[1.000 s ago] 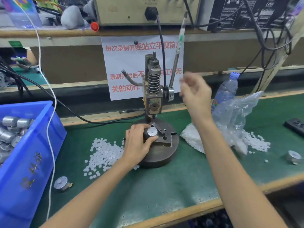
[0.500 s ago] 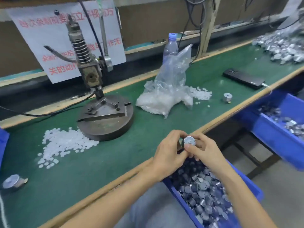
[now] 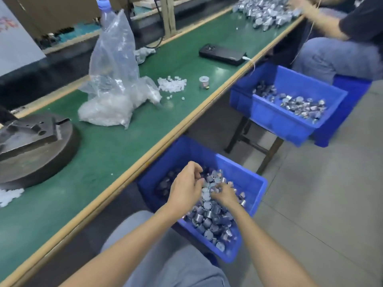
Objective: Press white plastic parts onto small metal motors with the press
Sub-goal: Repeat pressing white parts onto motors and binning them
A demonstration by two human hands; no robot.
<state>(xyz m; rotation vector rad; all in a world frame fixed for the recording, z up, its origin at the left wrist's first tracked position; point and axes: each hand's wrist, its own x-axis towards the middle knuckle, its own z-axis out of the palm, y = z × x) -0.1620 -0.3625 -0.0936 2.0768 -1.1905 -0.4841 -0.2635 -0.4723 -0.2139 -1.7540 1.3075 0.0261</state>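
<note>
Neither grip can be read for certain: the left hand (image 3: 186, 186) hangs over the motors (image 3: 209, 216) in the near blue bin (image 3: 256, 184) with its fingers curled downward, and the right hand (image 3: 223, 194) lies low among them with its fingertips buried, so whether either is clamped on a motor I cannot tell. The bin sits below the edge of the surface (image 3: 128, 146), beside the person's lap, and is heaped with small metal cylinders. By my reading this is the step between pressings, at the bin of motors, though whether one is being dropped off or taken up is not clear. The next move would call for one motor set in the fixture on the press base (image 3: 35, 146), which lies at the left on the surface and stands empty, with one white plastic part on its shaft. Loose white parts (image 3: 172, 84) lie near a single motor (image 3: 204, 82) further along, beside the clear bag (image 3: 114, 83) that holds more of them. Beyond stand a water bottle (image 3: 104, 12) and a dark phone (image 3: 222, 54), a second blue bin (image 3: 290, 112) of motors to the right, and another worker (image 3: 335, 36) at the far end.
</note>
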